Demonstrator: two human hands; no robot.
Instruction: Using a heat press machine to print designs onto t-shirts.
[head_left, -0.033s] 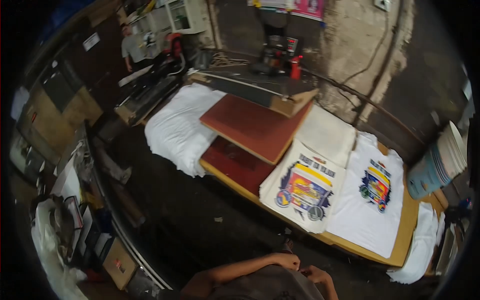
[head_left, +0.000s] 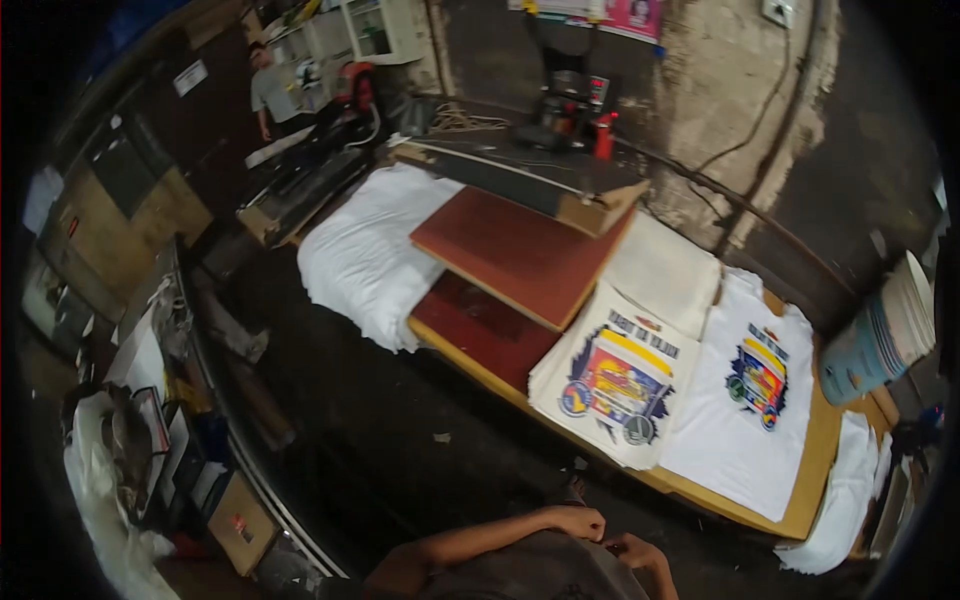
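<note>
My left hand (head_left: 581, 523) is closed in front of my dark top (head_left: 530, 565), knuckles up. Beside it, my right hand (head_left: 634, 550) has its fingers curled in toward the left one. Whatever they pinch, if anything, is hidden. Beyond them on the yellow-edged table (head_left: 470, 368) lies a stack of printed sheets (head_left: 615, 385) with a colourful design. To its right, a white T-shirt (head_left: 748, 400) with a similar print is spread flat. Left of the sheets, a reddish-brown board (head_left: 515, 250) sits raised over a dark red surface (head_left: 478, 325). Neither hand touches the table.
White cloth (head_left: 375, 250) is piled at the table's left end, and more white fabric (head_left: 840, 500) hangs off its right end. Stacked buckets (head_left: 880, 330) stand at the right. Cluttered shelving (head_left: 150, 450) runs along the left. A person (head_left: 275, 95) stands at the far left.
The whole view has shifted slightly, with the table and its contents a little farther right in the picture. My hands keep the same closed pose.
</note>
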